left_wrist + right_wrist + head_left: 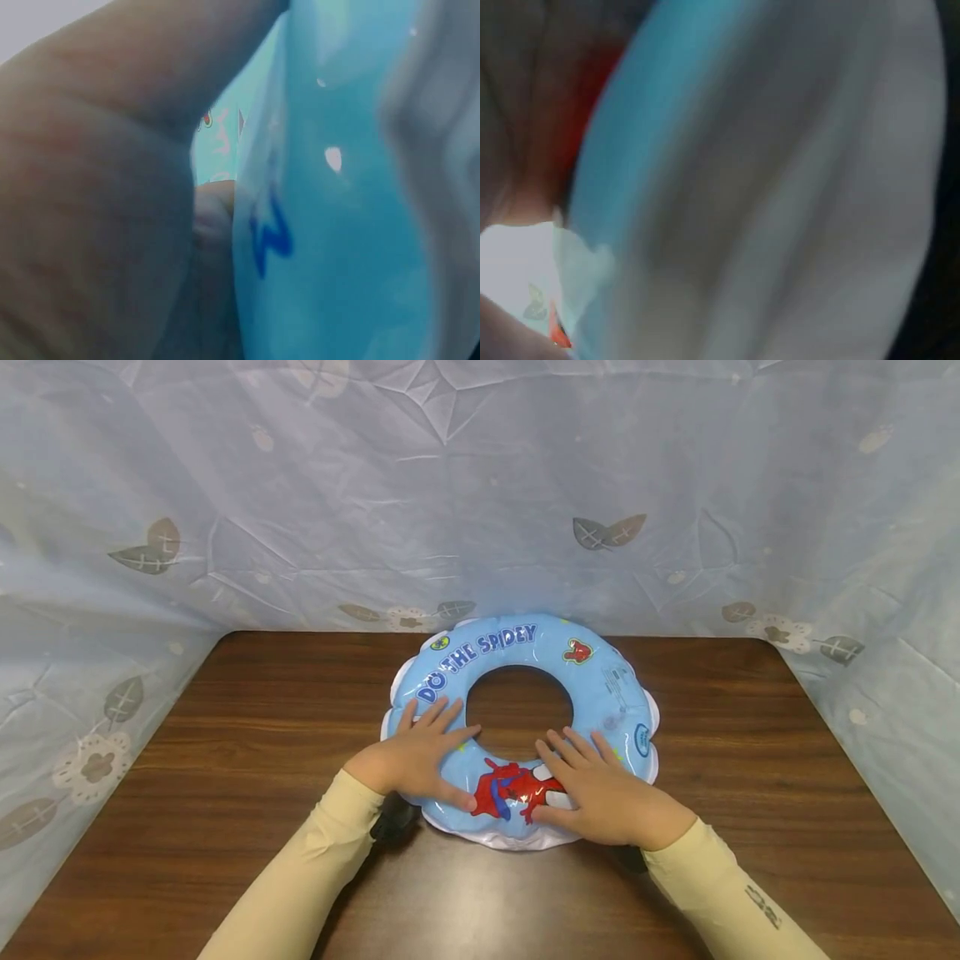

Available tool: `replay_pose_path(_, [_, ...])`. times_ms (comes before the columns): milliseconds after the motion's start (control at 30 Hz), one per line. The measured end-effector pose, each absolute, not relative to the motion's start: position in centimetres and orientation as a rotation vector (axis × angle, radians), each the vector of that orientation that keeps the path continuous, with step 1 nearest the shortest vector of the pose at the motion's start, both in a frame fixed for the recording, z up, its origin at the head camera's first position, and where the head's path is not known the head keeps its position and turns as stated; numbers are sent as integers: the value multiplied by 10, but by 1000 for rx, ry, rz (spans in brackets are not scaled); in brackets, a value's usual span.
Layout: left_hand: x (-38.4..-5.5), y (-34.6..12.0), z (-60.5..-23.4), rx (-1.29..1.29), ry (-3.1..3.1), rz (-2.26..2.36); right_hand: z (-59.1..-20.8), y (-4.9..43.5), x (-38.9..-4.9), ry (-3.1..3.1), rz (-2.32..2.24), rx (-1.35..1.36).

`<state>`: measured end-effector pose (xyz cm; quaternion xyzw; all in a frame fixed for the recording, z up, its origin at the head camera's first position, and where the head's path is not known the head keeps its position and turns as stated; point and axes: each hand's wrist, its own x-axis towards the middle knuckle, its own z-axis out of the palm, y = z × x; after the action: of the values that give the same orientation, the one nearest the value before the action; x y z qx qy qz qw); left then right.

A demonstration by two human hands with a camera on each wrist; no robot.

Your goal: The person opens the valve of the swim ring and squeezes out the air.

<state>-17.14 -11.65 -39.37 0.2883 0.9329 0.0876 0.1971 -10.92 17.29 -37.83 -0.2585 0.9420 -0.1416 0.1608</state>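
A light blue inflatable swim ring (517, 643) with a white scalloped edge lies on the table, lettered "DO THE SPIDEY" along its far side. A red and blue cartoon figure is printed on its near side. My left hand (420, 756) rests on the ring's left part with fingers spread. On the near right part rests my right hand (611, 793), its fingers straight and pointing forward. In the left wrist view the ring's blue side (337, 225) fills the space beside the palm. The right wrist view shows its blurred white underside (780, 187).
The dark wood-grain table (750, 760) extends on both sides of the ring. A pale grey-blue cloth (480, 485) with leaf and flower prints hangs behind the table and along its left and right edges. The ring's far edge sits close to the cloth.
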Motion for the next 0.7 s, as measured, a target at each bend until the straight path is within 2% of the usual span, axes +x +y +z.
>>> replay_pose_path(700, [-166, -107, -393, 838, 2662, 173, -397, 159, -106, 2745, -321, -762])
